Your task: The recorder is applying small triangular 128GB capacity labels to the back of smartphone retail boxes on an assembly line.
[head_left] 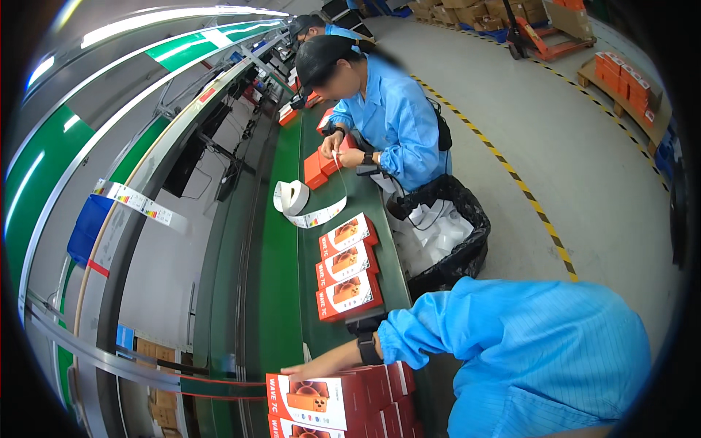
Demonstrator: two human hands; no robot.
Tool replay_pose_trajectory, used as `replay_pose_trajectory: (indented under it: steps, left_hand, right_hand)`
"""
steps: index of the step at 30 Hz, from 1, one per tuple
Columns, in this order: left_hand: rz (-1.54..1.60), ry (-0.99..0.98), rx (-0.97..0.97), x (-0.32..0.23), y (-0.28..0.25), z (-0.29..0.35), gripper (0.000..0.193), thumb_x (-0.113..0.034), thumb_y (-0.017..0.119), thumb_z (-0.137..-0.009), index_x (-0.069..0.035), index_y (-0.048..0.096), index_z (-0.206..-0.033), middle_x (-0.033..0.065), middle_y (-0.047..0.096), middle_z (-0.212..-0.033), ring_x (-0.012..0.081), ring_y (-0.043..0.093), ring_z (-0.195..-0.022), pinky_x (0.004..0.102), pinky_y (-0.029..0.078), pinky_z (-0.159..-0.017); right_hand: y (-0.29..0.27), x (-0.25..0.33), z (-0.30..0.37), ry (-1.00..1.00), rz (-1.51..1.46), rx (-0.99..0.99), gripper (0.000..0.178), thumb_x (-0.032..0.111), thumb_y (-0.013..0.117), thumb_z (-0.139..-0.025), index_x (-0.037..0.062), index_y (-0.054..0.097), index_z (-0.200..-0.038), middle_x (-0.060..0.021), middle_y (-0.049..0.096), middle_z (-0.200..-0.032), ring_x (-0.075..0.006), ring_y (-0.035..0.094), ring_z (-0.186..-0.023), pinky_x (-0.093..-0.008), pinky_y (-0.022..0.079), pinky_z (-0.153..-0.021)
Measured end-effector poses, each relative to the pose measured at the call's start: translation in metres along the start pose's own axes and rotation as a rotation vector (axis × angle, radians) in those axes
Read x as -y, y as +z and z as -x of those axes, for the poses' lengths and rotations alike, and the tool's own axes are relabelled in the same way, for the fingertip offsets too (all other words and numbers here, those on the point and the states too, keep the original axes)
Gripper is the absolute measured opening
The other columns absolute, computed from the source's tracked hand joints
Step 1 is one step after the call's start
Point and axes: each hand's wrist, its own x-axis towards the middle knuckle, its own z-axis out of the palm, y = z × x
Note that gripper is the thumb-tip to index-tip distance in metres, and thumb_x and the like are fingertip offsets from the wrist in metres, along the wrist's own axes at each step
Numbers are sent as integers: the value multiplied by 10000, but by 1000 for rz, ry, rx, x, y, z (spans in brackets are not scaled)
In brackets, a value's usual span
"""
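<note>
My right hand [310, 369] reaches in from the lower right and lies along the far upper edge of a red-and-white phone box [307, 394]. Its fingers bend over that edge, partly hidden behind the box. This box is at the front of a stack of red boxes [376, 390], and another printed box face [310, 429] shows below it. A dark band circles my right wrist, under a blue sleeve [526, 350]. Beyond the hand, three phone boxes [349, 296] lie in a row on the green bench [321, 338]. My left hand is out of view.
A co-worker in blue [398, 109] holds a white strip over red boxes [315, 169]. A label roll [292, 197] trails across the bench. A black-lined bin [467, 255] of white paper stands beside it. A metal rail [124, 369] crosses at left; a pallet jack [548, 40] stands far back.
</note>
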Motion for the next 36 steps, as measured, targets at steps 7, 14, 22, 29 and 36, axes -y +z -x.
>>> replay_pose_trajectory:
  steps: [7,14,22,29,36]
  left_hand:
    - [-6,1,-69,-4,-13,18,561,-415,505,-788,66,380,-1048,172,490,-926,218,474,-840,321,393,-736]
    - [6,-11,-233,-12,-34,53,560,-411,511,-786,71,387,-1041,174,491,-915,219,475,-828,322,394,-731]
    - [-24,-37,-434,-21,-59,109,558,-406,519,-784,77,394,-1032,175,492,-902,220,476,-816,322,396,-726]
    - [126,-113,-245,-33,-69,113,414,-269,539,-798,85,435,-987,178,502,-904,210,474,-813,316,394,-723]
    - [231,-276,-484,-60,-21,79,564,-422,602,-720,73,445,-940,130,500,-827,182,506,-722,290,438,-612]
  right_hand:
    - [87,78,62,-361,1377,-351,547,345,455,-808,137,256,-1273,-207,202,-1297,-314,172,-1227,-552,179,-932]
    - [112,49,68,-532,1466,-122,491,294,529,-758,53,380,-1159,-218,297,-1223,-318,238,-1195,-577,228,-870]
    - [183,77,90,-694,1068,129,426,355,438,-804,-14,444,-1017,-146,484,-865,-256,472,-812,-337,395,-654]
    - [157,72,76,26,638,398,320,251,459,-822,44,433,-1065,-111,465,-1028,-238,458,-965,-387,372,-741]
    - [145,60,90,-274,742,24,444,351,567,-742,26,464,-1026,-129,511,-951,-295,508,-882,-367,408,-734]
